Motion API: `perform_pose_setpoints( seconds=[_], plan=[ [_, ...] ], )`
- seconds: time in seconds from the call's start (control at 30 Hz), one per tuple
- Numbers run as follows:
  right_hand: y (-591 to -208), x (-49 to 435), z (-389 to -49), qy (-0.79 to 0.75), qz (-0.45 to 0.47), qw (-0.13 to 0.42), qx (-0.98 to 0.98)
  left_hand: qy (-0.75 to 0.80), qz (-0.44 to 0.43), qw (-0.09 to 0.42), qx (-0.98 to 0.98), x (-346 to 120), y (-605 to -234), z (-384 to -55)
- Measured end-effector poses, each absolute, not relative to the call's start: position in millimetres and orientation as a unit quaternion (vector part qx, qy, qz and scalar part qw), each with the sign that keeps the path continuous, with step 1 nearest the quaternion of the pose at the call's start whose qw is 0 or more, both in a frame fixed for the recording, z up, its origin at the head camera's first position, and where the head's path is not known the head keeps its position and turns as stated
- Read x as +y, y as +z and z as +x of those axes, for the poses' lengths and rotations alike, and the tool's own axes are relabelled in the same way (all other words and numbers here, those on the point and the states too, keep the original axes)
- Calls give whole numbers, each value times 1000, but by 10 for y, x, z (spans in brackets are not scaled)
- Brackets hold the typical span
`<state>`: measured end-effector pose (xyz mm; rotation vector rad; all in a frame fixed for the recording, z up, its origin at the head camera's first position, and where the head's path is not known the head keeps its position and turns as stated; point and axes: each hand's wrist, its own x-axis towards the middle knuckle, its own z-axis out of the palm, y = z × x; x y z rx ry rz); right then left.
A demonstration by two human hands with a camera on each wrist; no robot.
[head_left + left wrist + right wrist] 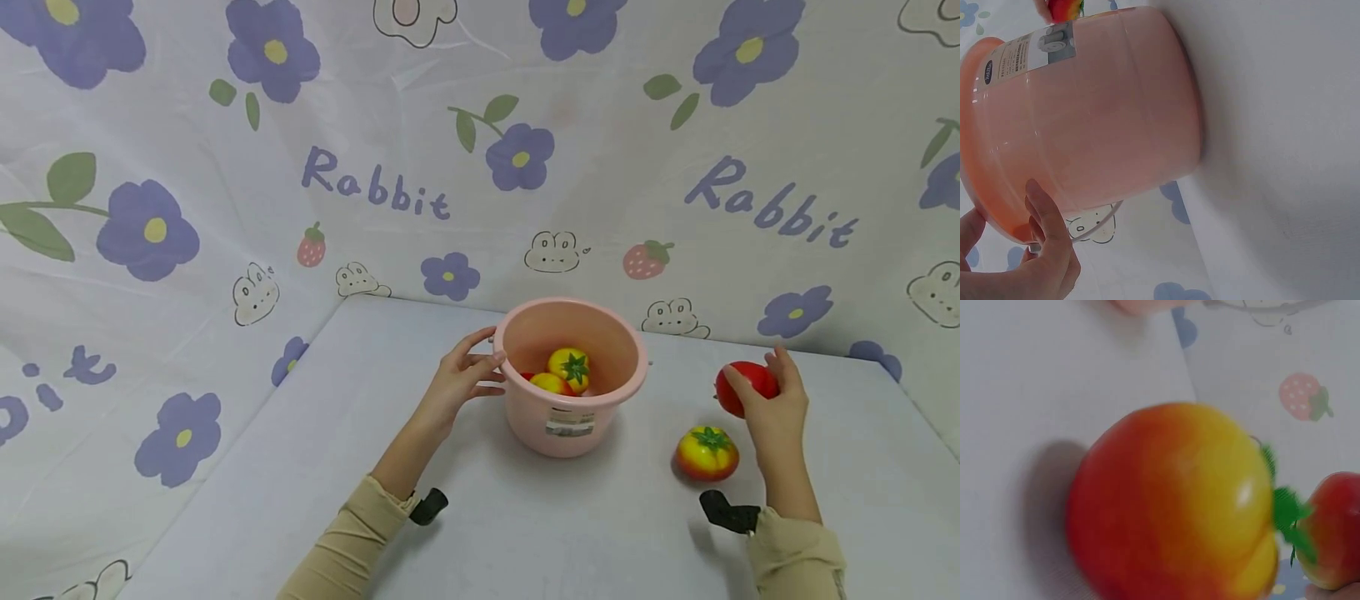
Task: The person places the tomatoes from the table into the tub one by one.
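A pink bucket (567, 417) stands upright on the table with red-and-yellow toy tomatoes (568, 367) inside it. My left hand (462, 375) pinches its rim at the left side, thumb over the edge and fingers against the outer wall. In the left wrist view, the fingers (1047, 222) lie beside the handle joint. My right hand (782, 408) holds a red toy tomato (753, 385) between thumb and fingers, raised to the right of the bucket. A yellow-and-red toy tomato (707, 455) with a green leafy top sits on the table just below that hand, large in the right wrist view.
The white table (300, 500) meets a printed fabric backdrop (420, 142) behind the bucket and along the left side. A thin handle (1100, 226) hangs down the bucket's far side. Black mounts (429, 507) stick out from both wrists.
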<state>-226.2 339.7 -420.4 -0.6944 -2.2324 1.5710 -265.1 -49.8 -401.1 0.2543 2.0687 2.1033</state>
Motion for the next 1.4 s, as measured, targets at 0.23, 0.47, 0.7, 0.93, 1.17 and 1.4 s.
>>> perform_pose_setpoints(
  seconds=[0.23, 0.47, 0.7, 0.93, 1.17, 1.4],
  plan=[
    [-4019, 3251, -2341, 543, -217, 175, -792, 707, 87, 89, 696, -498, -4004, -2642],
    [-3891, 3134, -2425, 547, -191, 181, -795, 707, 89, 92, 695, -500, -4011, -2640],
    [-3735, 2985, -2500, 553, -164, 195, -793, 709, 91, 92, 694, -502, -4023, -2647],
    [-3551, 2823, -2581, 560, -126, 209, -792, 706, 88, 89, 697, -503, -4009, -2644],
    [-3400, 2607, -2644, 559, -76, 227, -794, 707, 90, 87, 696, -504, -4003, -2643],
    [-3287, 2382, -2699, 554, -33, 235, -798, 707, 91, 91, 695, -515, -3999, -2639]
  ],
)
